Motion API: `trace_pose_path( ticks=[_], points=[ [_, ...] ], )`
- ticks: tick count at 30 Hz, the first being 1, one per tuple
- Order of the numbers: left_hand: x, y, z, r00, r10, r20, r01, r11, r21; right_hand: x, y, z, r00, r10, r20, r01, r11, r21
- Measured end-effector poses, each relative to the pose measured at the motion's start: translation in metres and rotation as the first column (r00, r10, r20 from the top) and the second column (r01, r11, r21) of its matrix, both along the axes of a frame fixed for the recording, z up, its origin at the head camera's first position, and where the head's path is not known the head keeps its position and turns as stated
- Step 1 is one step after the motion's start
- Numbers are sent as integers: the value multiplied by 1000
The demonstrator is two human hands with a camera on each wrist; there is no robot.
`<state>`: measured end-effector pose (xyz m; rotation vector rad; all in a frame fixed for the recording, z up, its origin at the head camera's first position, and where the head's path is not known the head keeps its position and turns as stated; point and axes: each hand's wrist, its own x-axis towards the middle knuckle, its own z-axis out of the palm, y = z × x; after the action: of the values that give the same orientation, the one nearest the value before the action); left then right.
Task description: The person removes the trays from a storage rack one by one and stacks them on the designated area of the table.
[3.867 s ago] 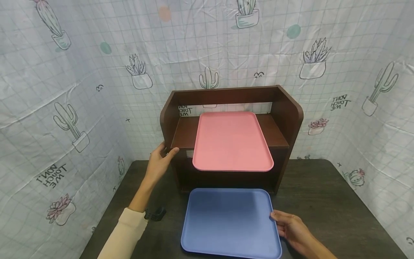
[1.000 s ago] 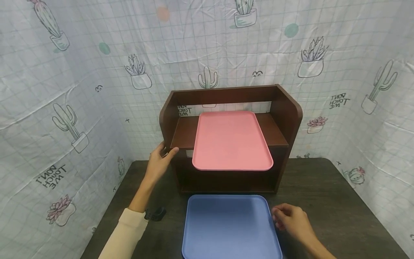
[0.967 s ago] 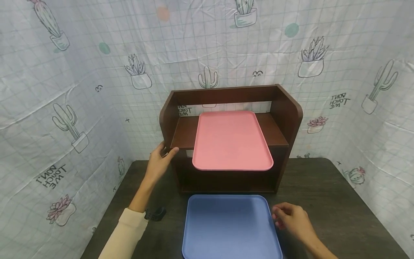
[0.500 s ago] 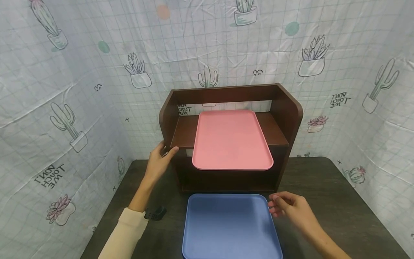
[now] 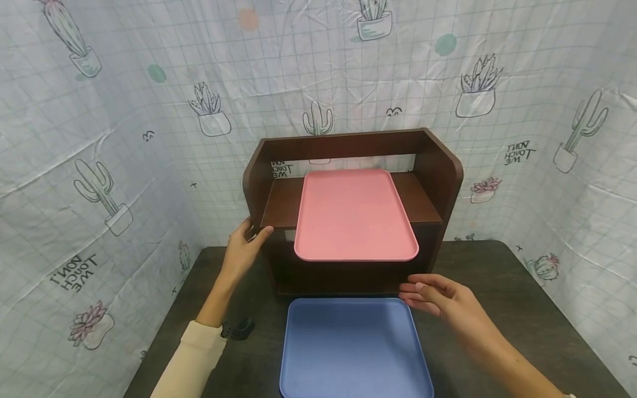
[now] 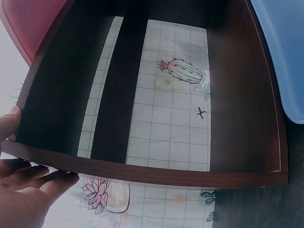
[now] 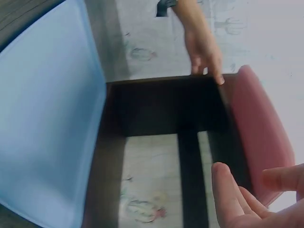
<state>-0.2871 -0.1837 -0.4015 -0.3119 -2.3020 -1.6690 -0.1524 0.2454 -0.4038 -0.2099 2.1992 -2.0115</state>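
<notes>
My left hand grips the left side panel of a dark brown two-tier desk shelf, thumb in front and fingers on the outer face, as the left wrist view shows. A pink tray lies on the upper shelf, its near end jutting out past the front edge. On the table before the shelf lies a blue tray. Just below the pink tray's near right corner, my right hand is in the air with fingers extended and thumb apart. In the right wrist view, its fingers hold nothing.
The shelf stands on a dark wooden table. A hanging cloth printed with cacti surrounds the table at the back and sides. My left wrist wears a black strapped device. The shelf's lower compartment is open at the back.
My right hand has let go of the blue tray's right rim and risen forward toward the pink tray, its fingers straightening. The blue tray sits slightly nearer me. My left hand stays put.
</notes>
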Motion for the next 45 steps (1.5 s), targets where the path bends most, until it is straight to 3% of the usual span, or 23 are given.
trace_pose_path(
  ticks=[4,12,19,22,31,35,45],
  points=[
    [-1,0,0,1000,1,-3,-1,1000,2,-3,-2,12,998,63,-12,-64,993,-96],
    [-2,-1,0,1000,3,5,-3,1000,8,-10,-7,29,988,151,26,-136,939,-316],
    [0,-1,0,1000,-10,11,10,1000,11,-15,-21,37,968,252,19,-210,844,-493],
    [0,-2,-1,1000,-13,5,13,1000,3,-16,-28,40,961,276,28,-219,818,-531],
    [4,-1,1,1000,-19,-1,19,1000,11,-16,-53,49,966,217,142,-86,787,-611],
    [1,-2,-1,1000,-17,1,17,1000,15,-17,-63,48,975,168,148,-34,763,-645],
    [1,-1,1,1000,-13,8,13,1000,14,-16,-75,47,983,-7,184,129,737,-663]
  ],
)
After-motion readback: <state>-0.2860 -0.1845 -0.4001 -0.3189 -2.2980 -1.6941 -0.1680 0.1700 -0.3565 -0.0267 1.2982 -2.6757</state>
